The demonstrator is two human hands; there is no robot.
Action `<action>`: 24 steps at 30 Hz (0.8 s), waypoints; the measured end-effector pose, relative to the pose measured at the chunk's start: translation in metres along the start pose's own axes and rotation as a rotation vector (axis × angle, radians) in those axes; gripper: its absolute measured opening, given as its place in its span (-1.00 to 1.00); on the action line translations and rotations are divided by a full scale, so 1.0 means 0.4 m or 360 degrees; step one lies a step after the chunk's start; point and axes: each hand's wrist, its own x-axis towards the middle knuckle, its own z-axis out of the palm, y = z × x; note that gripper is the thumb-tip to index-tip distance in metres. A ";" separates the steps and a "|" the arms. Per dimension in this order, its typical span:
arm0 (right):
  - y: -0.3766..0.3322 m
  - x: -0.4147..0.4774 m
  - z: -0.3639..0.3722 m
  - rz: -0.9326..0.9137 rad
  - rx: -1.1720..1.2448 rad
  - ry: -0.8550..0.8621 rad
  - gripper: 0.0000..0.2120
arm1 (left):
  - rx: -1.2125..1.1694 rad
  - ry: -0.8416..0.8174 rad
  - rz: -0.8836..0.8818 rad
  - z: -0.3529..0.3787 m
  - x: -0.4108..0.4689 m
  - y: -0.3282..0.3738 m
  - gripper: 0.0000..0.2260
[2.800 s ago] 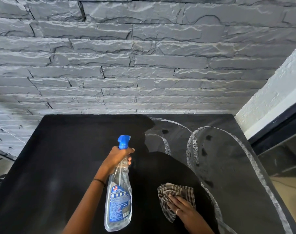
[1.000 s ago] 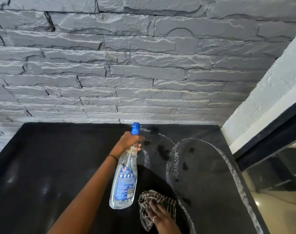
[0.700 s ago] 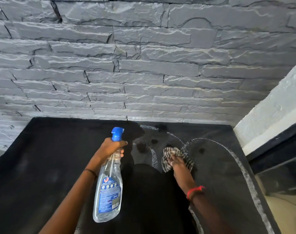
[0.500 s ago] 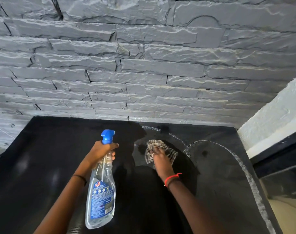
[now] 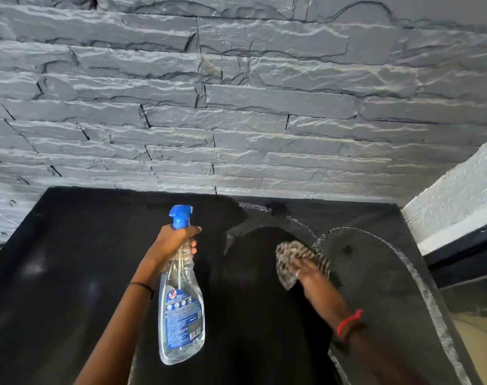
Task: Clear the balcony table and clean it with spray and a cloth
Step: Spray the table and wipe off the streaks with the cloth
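The black balcony table fills the lower half of the head view. My left hand grips the neck of a clear spray bottle with a blue trigger head, held above the table's middle. My right hand, blurred by motion, presses a checked cloth flat on the tabletop to the right of the bottle. Pale curved foam streaks mark the table's right part, and a darker wiped patch lies around the cloth.
A grey stacked-stone wall rises directly behind the table. A white textured wall corner and a dark frame border the table's right side.
My right hand has slid the cloth back from the far middle of the table toward me and to the right. The spray bottle has stayed in my left hand above the table.
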 end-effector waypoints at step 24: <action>-0.042 0.069 0.018 -0.0248 -0.0083 -0.0075 -0.24 | -0.0060 -0.0014 0.0063 -0.078 0.044 0.026 -0.89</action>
